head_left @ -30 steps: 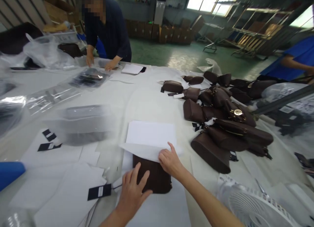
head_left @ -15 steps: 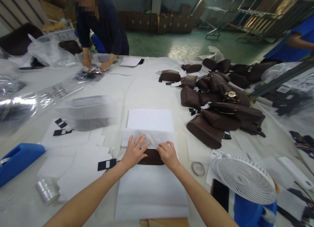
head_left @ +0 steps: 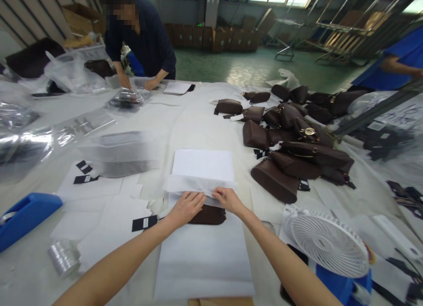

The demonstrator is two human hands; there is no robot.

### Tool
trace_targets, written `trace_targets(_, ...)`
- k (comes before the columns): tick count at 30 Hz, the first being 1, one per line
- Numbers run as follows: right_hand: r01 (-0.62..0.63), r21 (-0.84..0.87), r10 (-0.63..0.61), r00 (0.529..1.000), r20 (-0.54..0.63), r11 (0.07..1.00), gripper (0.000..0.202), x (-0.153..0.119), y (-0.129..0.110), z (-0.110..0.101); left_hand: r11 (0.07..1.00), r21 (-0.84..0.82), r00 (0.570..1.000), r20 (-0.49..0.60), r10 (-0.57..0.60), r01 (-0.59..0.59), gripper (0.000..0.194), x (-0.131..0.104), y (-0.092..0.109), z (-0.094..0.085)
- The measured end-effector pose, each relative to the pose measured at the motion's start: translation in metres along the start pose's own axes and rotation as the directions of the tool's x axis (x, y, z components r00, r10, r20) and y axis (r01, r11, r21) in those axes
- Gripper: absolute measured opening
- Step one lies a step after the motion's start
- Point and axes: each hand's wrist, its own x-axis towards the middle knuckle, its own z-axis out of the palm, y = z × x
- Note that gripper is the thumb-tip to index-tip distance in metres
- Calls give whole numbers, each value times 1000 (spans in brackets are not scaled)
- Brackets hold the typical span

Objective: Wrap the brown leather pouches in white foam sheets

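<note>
A small dark brown leather bag (head_left: 211,215) lies on long white paper, its upper part under a sheet of thin white wrapping paper (head_left: 178,183). My left hand (head_left: 188,206) lies over the bag's upper left, fingers together and closed on the sheet's near edge; the thumb is hidden. To its right, my right hand (head_left: 228,199) pinches the same edge between thumb and fingers. Beyond them a white sheet (head_left: 202,163) lies flat. At my left wrist a black tag (head_left: 144,223) rests on the table, apparently attached to the bag.
Brown bags (head_left: 294,149) are heaped at the right. A white fan (head_left: 325,243) on a blue base stands near right, partly over a phone. A blue tape dispenser (head_left: 31,213), loose papers and a wrapped bag (head_left: 122,154) lie left. A co-worker (head_left: 142,42) handles clear plastic across the table.
My left hand's spread fingers have come together on the thin paper's edge. The right hand has lifted slightly with a pinch on it, and more of the bag's right end shows.
</note>
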Motion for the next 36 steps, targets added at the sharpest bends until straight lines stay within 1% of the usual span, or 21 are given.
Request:
trace_targets(2,-10,-23,10,1000,9,1000,28,11,2,-10,996,22,993,75,-92,90,41,2,8,7)
trace_targets(4,-4,-61,3,1000,-12,998,31,30,3,-26,991,39,984,113,-135,132,42,1,15,15)
trace_targets(6,-26,-185,18,999,-47,982,37,57,3,-45,984,53,979,111,-173,168,42,-1,21,21)
trace_targets(8,-89,-365,67,995,-72,927,42,91,2,-62,978,64,975,88,-202,197,44,-2,26,26)
trace_targets(10,-142,-483,116,990,-84,864,42,125,3,-74,975,70,975,66,-214,209,48,-3,31,31)
trace_targets(12,-157,-521,131,988,-87,839,36,157,6,-77,976,66,976,53,-209,206,53,-3,36,38)
trace_targets(15,-179,-554,148,984,-100,813,29,193,16,-72,975,67,976,37,-214,212,55,-4,42,49)
trace_targets(17,-217,-568,177,976,-125,794,29,204,21,-67,976,69,978,20,-209,207,55,-6,43,54)
trace_targets(19,-257,-570,198,966,-163,780,35,201,21,-63,982,50,983,5,-181,180,56,-8,40,52)
trace_targets(21,-242,-571,134,965,-226,784,45,176,15,-57,989,3,989,13,-150,150,57,-9,34,44)
trace_targets(22,-208,-573,70,965,-252,793,51,153,10,-52,989,-25,989,28,-148,149,58,-9,31,39)
trace_targets(24,-95,-577,-73,963,-260,811,60,89,-1,-37,983,-76,984,71,-164,169,58,-8,24,31)
trace_targets(26,27,-563,-146,975,-167,826,66,4,-14,-14,976,-110,978,107,-179,190,58,-6,19,26)
trace_targets(28,146,-534,-179,984,-11,833,71,-85,-23,15,971,-125,974,126,-190,206,57,-4,18,24)
trace_targets(29,200,-521,-199,978,58,830,73,-125,-26,31,969,-124,971,131,-198,214,56,-3,19,23)
trace_targets(30,247,-511,-222,969,111,823,76,-158,-27,47,967,-117,968,135,-210,226,55,-2,20,23)
trace_targets(31,276,-502,-232,961,149,820,77,-182,-27,63,965,-106,964,137,-226,241,55,0,22,23)
trace_targets(32,299,-493,-242,954,178,817,77,-198,-27,78,962,-92,960,139,-244,258,54,1,24,22)
trace_targets(33,313,-488,-250,949,191,815,76,-205,-25,91,959,-77,955,141,-262,274,54,3,26,22)
trace_targets(34,315,-486,-252,949,191,815,75,-205,-24,101,956,-64,951,142,-275,286,54,4,28,22)
trace_targets(36,294,-481,-246,956,162,826,72,-192,-22,116,953,-46,947,142,-289,298,53,5,29,22)
